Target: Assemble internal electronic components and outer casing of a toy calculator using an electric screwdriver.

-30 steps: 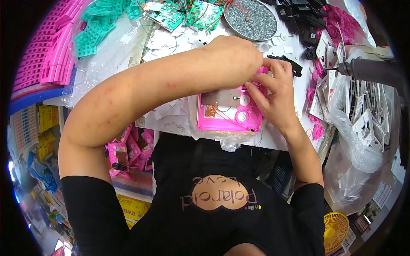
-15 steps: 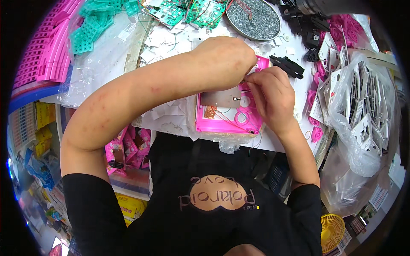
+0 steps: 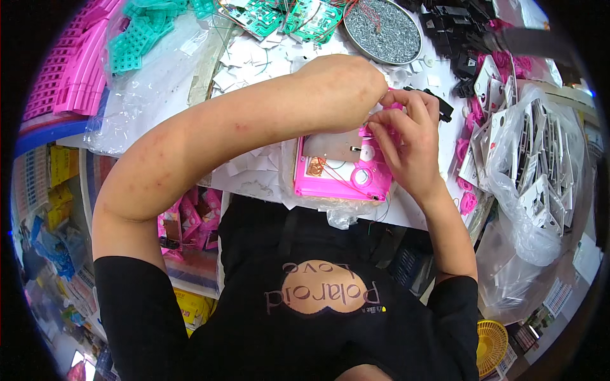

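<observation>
A pink plastic casing [image 3: 340,192] lies on the table in front of me. Inside it are a grey metal plate [image 3: 327,149], a copper-coloured disc [image 3: 315,167], a pink ring [image 3: 362,176] and thin red wires. My left arm reaches across it, and my left hand [image 3: 356,89] bends down over the casing's far right part, its fingers hidden behind the wrist. My right hand [image 3: 413,130] is at the casing's right edge, thumb and index finger pinched close to the left hand. Whatever sits between them is too small to tell. A black plastic part [image 3: 441,108] lies just beyond the right hand.
A round metal tray [image 3: 381,32] of small screws stands at the back, beside green circuit boards [image 3: 311,22]. White paper pieces [image 3: 244,73] are scattered left of it. Pink grilles [image 3: 70,63] are stacked far left. At right, a clear bag holds flat white parts [image 3: 540,190].
My right hand's upper fingers have lifted and spread, partly covering the black part, while thumb and index stay pinched. My left hand stays over the casing. The whole view has shifted slightly.
</observation>
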`<state>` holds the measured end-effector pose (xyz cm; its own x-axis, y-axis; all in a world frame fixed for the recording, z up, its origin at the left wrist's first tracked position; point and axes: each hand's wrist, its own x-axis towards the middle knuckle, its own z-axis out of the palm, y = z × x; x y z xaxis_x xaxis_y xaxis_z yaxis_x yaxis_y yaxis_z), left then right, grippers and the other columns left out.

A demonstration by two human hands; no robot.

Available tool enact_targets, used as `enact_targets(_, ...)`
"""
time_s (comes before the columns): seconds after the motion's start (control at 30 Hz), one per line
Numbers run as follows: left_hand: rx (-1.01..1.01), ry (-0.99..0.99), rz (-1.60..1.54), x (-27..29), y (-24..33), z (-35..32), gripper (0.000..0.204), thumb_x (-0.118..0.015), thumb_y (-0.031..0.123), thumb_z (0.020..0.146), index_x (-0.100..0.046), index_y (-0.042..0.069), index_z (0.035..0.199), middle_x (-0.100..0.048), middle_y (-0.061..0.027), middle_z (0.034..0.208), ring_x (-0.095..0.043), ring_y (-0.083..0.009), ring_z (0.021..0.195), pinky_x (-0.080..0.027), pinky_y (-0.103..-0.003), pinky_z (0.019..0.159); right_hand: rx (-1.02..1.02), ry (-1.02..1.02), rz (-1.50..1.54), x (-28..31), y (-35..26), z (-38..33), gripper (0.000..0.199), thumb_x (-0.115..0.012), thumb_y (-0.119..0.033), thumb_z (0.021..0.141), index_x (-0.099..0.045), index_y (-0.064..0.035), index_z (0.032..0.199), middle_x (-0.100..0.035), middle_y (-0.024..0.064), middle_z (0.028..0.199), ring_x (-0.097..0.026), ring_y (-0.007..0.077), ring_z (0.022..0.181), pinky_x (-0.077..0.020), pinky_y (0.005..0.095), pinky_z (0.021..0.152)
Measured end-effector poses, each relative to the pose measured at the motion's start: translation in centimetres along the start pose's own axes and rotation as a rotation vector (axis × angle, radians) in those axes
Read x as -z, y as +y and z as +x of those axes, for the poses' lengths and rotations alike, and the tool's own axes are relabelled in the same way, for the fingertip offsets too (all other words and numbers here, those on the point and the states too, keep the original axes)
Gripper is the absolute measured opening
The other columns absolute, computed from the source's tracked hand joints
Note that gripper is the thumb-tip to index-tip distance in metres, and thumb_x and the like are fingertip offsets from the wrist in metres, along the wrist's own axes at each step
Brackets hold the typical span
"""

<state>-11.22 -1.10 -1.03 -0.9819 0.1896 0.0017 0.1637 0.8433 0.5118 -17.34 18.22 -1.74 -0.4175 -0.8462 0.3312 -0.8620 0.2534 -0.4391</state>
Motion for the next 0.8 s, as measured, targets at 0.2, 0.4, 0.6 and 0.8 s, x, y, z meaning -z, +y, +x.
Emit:
enact_targets(0.2,0.058,-0.078,0.016,0.6,0.9,0.2,0.015,-0.072,0.013,0.076,-0.073,0.003,0.088,-0.071,-0.0168,0.084,-0.070,-0.0362,0.087,-0.055,-0.047,0.077,0.108,-0.183,-0.132,2.3,-1.4,0.4,0.020,-0.075,-0.007,0.075,-0.075,-0.0050,0.096,-0.065,0.0105,0.111,-0.056,0.0344,0.107,-0.0479,0.0455,0.093)
enact_targets(0.4,0.066,-0.296,0.194,1.8,3.8,2.4,0.021,-0.073,0.015,0.075,-0.077,0.004,0.093,-0.074,-0.0185,0.089,-0.073,-0.0354,0.084,-0.059,-0.046,0.069,0.138,-0.243,-0.241,2.3,-3.1,-0.3,0.023,-0.076,-0.002,0.073,-0.075,0.0005,0.097,-0.065,0.0138,0.112,-0.058,0.0385,0.105,-0.0520,0.0445,0.085)
enact_targets(0.6,-0.022,-0.283,0.252,2.3,2.2,3.2,0.017,-0.071,0.011,0.075,-0.076,0.002,0.089,-0.072,-0.0199,0.084,-0.072,-0.0344,0.079,-0.058,-0.042,0.070,0.145,-0.124,-0.153,1.5,-2.2,-1.6,0.030,-0.074,-0.001,0.077,-0.073,-0.0016,0.107,-0.067,0.0135,0.113,-0.061,0.0365,0.102,-0.0536,0.0431,0.084)
enact_targets(0.8,-0.148,-0.192,0.012,3.2,-1.0,1.0,0.013,-0.069,0.012,0.080,-0.073,0.001,0.081,-0.070,-0.0183,0.077,-0.069,-0.0362,0.073,-0.055,-0.044,0.069,0.095,-0.075,-0.067,0.6,-1.6,-1.7,0.033,-0.073,-0.005,0.079,-0.070,-0.0017,0.111,-0.064,0.0116,0.107,-0.059,0.0312,0.098,-0.0508,0.0417,0.085)
